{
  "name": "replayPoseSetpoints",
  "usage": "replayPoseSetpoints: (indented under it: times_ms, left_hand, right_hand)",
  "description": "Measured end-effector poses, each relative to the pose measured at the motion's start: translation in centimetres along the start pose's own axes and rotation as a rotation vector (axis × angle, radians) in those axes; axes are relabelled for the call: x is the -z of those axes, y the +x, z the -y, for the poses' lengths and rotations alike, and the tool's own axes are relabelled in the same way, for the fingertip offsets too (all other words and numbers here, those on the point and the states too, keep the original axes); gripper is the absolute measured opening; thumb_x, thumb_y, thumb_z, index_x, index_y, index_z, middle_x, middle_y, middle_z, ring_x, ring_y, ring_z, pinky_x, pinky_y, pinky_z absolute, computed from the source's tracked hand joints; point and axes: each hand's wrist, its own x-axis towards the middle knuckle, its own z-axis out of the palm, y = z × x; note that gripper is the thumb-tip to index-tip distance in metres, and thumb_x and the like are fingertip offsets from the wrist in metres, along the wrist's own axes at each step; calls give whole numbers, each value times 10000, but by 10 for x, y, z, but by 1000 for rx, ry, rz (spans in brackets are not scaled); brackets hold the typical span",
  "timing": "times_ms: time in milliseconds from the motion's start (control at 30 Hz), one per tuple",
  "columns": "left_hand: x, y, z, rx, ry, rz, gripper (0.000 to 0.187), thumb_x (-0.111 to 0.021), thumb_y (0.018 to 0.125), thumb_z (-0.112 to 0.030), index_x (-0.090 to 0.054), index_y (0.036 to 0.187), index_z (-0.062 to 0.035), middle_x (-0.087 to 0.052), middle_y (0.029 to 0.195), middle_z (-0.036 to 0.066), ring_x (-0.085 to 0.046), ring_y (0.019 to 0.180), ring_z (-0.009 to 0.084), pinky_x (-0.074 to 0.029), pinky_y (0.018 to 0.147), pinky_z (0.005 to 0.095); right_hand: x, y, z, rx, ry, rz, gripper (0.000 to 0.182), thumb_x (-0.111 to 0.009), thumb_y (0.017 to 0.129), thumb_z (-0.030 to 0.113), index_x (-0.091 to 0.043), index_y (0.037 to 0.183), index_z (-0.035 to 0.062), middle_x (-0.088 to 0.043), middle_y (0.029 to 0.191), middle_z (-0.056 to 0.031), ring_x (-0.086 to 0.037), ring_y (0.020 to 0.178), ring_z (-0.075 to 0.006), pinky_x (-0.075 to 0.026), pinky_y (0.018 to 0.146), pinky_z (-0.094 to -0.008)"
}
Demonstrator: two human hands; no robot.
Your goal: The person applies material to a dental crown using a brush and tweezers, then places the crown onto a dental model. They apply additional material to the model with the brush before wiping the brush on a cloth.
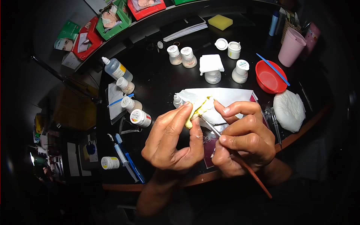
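Between the thumb and fingers of my left hand [174, 137] is a small yellow and whitish dental model [198, 111]. My right hand [247, 138] grips a brush [247, 167] with a reddish-brown handle and a metal ferrule. The brush's tip end is at the lower edge of the model; whether it touches is too small to tell. My right index finger reaches close to the model's right end. Below both hands lies a white paper sheet [240, 94] on the dark table. A small dropper bottle [177, 100] is just behind my left fingers.
Lidded jars [188, 57] stand beyond the hands, and more bottles [119, 69] at the left. To the right are a red bowl [270, 77] with a blue stick, a white pad [289, 111] and a pink cup [291, 47]. A syringe [125, 163] lies front left.
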Motion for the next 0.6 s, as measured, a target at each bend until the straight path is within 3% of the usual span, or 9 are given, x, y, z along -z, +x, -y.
replayPoseSetpoints:
  times_ms: [267,600]
  left_hand:
    - [0,-2,3,87,-70,-8,348,-805,807,60,-772,1153,43,-766,993,185,-775,891,236,-610,775,308]
    - [1,-1,2,77,-52,-5,347,-801,809,59,-773,1155,41,-769,1005,189,-777,897,241,-614,781,315]
  right_hand:
    - [2,3,5,-65,-22,15,201,-747,709,-69,-684,882,14,-659,848,-84,-671,1035,-336,-622,823,-424]
    - [1,2,5,-46,-34,38,217,-768,675,-63,-698,866,14,-657,855,-81,-667,1053,-339,-622,861,-441]
